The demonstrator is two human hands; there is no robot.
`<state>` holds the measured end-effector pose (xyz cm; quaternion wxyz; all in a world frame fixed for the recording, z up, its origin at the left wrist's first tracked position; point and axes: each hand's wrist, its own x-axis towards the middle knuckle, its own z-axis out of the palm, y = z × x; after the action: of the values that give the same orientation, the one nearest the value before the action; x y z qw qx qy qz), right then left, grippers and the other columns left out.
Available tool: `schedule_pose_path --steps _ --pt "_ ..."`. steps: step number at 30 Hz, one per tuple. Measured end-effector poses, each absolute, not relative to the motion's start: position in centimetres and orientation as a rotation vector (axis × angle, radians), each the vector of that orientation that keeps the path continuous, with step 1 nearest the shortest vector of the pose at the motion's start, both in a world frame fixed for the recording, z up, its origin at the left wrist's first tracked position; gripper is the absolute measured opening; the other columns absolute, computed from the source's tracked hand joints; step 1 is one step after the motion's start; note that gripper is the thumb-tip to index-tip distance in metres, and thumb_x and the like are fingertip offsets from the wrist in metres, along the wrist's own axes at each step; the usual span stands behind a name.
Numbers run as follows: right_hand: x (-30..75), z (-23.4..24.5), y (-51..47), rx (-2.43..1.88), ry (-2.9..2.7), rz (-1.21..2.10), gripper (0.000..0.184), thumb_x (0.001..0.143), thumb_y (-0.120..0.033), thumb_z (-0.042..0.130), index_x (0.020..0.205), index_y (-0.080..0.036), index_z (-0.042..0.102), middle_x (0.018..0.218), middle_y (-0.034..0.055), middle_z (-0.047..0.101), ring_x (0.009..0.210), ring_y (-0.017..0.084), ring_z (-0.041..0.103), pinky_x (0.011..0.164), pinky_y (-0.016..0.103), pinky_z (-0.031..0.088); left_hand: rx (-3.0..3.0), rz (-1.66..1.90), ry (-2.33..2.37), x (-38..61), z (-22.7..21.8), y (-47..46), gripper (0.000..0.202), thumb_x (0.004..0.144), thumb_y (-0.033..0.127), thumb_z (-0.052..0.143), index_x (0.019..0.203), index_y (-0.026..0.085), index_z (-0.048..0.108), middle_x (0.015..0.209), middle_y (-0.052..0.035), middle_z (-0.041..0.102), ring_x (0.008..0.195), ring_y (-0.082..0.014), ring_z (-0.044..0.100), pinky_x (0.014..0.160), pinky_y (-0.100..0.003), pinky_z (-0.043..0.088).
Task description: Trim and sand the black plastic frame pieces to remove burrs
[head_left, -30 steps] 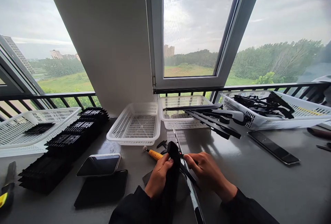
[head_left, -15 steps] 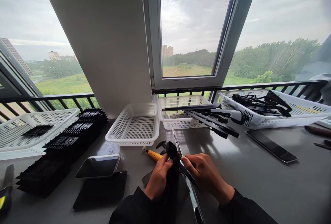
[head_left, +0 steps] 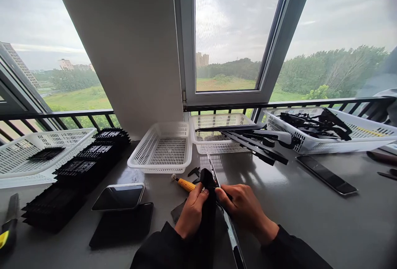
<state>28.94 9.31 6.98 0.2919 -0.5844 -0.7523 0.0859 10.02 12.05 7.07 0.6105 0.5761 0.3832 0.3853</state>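
Note:
My left hand (head_left: pixel 191 213) is closed around a long black plastic part (head_left: pixel 207 219), which stands tilted with its upper end above my thumb. Along its right side runs a narrow glossy strip (head_left: pixel 231 234); whether the two are one piece I cannot tell. My right hand (head_left: pixel 246 209) is closed against that strip, thumb pressed near its edge. Something slim and dark (head_left: pixel 230 197) shows between the right fingers, mostly hidden. Just beyond my left hand lie a yellow-handled tool (head_left: pixel 186 184) and black calipers (head_left: pixel 194 172).
White baskets (head_left: pixel 159 170) line the back; long black strips (head_left: pixel 257 147) overhang one, and black parts (head_left: pixel 319 124) fill another. At left are stacked black grid pieces (head_left: pixel 56 207), a phone (head_left: pixel 119 198), a black flat slab (head_left: pixel 122 225) and a yellow-black knife (head_left: pixel 9 223). Another phone (head_left: pixel 327 174) lies right.
The right hand has shifted slightly along the glossy strip, and less of the dark thing shows below it. The left hand keeps its grip. The whole view has moved a little.

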Motion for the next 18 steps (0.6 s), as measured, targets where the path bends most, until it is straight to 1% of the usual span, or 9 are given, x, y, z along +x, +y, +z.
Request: schedule_pose_path --steps 3,7,11,15,17,18 --pt "29.07 6.96 9.39 -1.584 -1.955 0.233 0.064 0.111 -0.059 0.029 0.062 -0.021 0.047 0.054 -0.0006 0.056 0.05 0.013 0.046 0.059 0.031 0.022 1.321 0.88 0.867 9.97 7.0 12.02 0.05 0.1 0.048 0.054 0.134 0.015 0.069 0.137 -0.0135 0.071 0.137 -0.0377 0.054 0.121 -0.048 0.036" --pt "29.31 7.22 9.4 -1.602 -1.89 0.203 0.067 0.111 -0.062 0.028 0.061 -0.021 0.046 0.053 -0.0008 0.054 0.049 0.012 0.044 0.058 0.031 0.022 1.313 0.886 0.84 10.06 7.06 11.95 0.048 0.1 0.045 0.055 0.135 0.017 0.07 0.134 -0.0108 0.073 0.138 -0.0368 0.054 0.117 -0.045 0.04" --pt "28.93 6.98 9.36 -1.586 -1.919 0.161 0.069 0.111 -0.062 0.027 0.062 -0.021 0.051 0.054 0.0012 0.058 0.049 0.013 0.047 0.058 0.031 0.023 1.306 0.9 0.852 10.18 7.37 11.87 0.048 0.098 0.05 0.058 0.129 0.017 0.072 0.131 -0.0108 0.074 0.139 -0.0373 0.053 0.116 -0.043 0.042" --pt "28.46 6.49 9.3 -1.559 -1.98 0.178 0.067 0.112 -0.059 0.028 0.065 -0.021 0.058 0.057 0.0016 0.063 0.051 0.014 0.052 0.059 0.03 0.024 1.246 0.925 0.905 10.04 7.31 11.93 0.052 0.095 0.054 0.062 0.129 0.016 0.071 0.137 -0.0128 0.071 0.141 -0.0378 0.053 0.12 -0.044 0.038" --pt "28.43 6.42 9.27 -1.55 -2.014 0.185 0.066 0.112 -0.057 0.029 0.066 -0.021 0.06 0.058 0.0016 0.064 0.051 0.014 0.053 0.059 0.031 0.024 1.199 0.947 0.945 9.9 6.99 12.08 0.052 0.094 0.055 0.064 0.128 0.017 0.072 0.139 -0.0124 0.07 0.143 -0.0371 0.05 0.121 -0.043 0.036" --pt "28.48 6.44 9.27 -1.553 -2.025 0.183 0.066 0.112 -0.056 0.029 0.065 -0.022 0.06 0.057 0.0018 0.064 0.051 0.014 0.053 0.059 0.031 0.023 1.168 0.953 0.955 9.83 6.77 12.19 0.052 0.093 0.055 0.065 0.128 0.017 0.073 0.139 -0.0119 0.07 0.142 -0.0366 0.051 0.12 -0.042 0.037"
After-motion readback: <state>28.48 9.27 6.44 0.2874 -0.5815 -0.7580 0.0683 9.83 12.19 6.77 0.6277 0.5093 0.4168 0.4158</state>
